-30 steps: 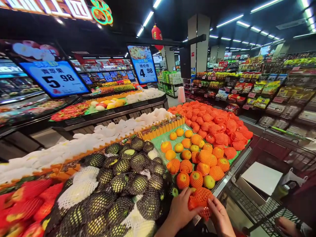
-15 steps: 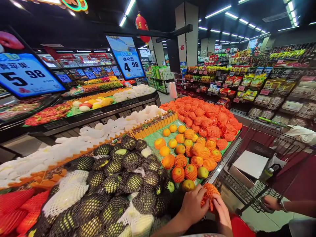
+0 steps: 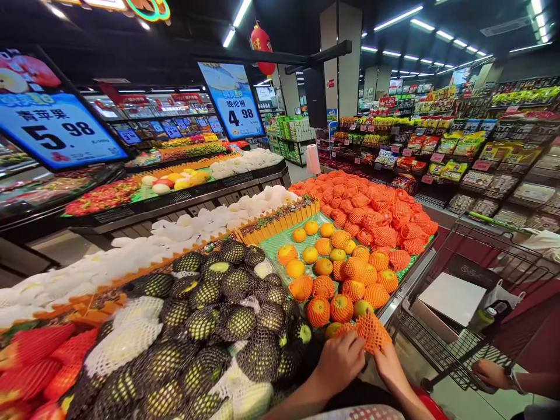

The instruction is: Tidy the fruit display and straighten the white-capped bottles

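Note:
An orange foam fruit net is held up between my two hands at the near edge of the orange display. My left hand has its fingers closed on the net's left side. On the other side, my right hand grips the lower right part, its fingers partly hidden behind the mesh. Whether a fruit sits inside the net cannot be made out. Just beyond my hands lie oranges, some bare and some in orange nets, on a green mat.
Dark-netted green fruit fills the bin on the left. Red-orange netted fruit is heaped behind the oranges. To the right stands a shopping cart holding a white-topped box; another person's hand is beside it.
The orange net has risen and spread out taller between my hands. Both hands have shifted slightly, and the view has turned a little to the left.

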The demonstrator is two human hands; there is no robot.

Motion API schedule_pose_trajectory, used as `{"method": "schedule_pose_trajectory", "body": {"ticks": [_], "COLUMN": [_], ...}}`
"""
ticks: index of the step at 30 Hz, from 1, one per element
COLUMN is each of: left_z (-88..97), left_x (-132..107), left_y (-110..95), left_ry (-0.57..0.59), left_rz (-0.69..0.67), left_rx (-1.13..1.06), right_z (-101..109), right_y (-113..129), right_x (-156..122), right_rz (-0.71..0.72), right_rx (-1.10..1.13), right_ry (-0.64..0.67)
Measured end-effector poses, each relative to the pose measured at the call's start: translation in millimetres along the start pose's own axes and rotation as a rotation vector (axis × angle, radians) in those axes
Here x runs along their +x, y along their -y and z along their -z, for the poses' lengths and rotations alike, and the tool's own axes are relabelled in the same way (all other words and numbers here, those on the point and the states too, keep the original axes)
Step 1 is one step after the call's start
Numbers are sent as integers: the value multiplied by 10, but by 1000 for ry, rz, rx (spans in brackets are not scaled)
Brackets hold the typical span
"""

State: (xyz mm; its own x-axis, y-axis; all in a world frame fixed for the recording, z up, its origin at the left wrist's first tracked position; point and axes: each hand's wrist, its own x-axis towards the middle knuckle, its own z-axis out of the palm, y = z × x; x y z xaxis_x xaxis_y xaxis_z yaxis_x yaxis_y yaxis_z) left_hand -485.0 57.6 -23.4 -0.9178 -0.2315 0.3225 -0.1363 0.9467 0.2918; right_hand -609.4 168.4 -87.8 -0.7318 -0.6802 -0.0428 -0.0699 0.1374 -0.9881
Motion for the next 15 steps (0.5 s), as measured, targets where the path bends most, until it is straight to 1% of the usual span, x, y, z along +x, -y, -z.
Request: {"method": "schedule_pose_trajectory", "body": {"ticks": [2, 3, 4, 6, 8, 11, 13, 15], "left_z": [15, 26, 38, 59, 70, 64, 52, 56], "left_x": [72, 107, 138, 184, 208, 219, 222, 235], "left_y": [108, 161, 211, 296, 357, 421, 460, 514], "left_ry": [141, 211, 272, 349, 364, 330, 296, 258], "left_rz": [119, 155, 176, 190, 209, 301, 365, 398], "left_rx": [16, 15, 9, -10, -26, -33, -38, -51], "right_z": [90, 125, 151, 171, 155, 109, 89, 59], "right_y": [18, 21, 24, 47, 101, 198, 230, 233], "right_x": [112, 164, 215, 311, 401, 509, 567, 643], "right_rz": [25, 30, 37, 82, 104, 91, 96, 111], "right_rx": [-386, -550, -669, -803, -866, -909, -957, -1034], "right_ry": [91, 149, 207, 294, 331, 348, 327, 267]}}
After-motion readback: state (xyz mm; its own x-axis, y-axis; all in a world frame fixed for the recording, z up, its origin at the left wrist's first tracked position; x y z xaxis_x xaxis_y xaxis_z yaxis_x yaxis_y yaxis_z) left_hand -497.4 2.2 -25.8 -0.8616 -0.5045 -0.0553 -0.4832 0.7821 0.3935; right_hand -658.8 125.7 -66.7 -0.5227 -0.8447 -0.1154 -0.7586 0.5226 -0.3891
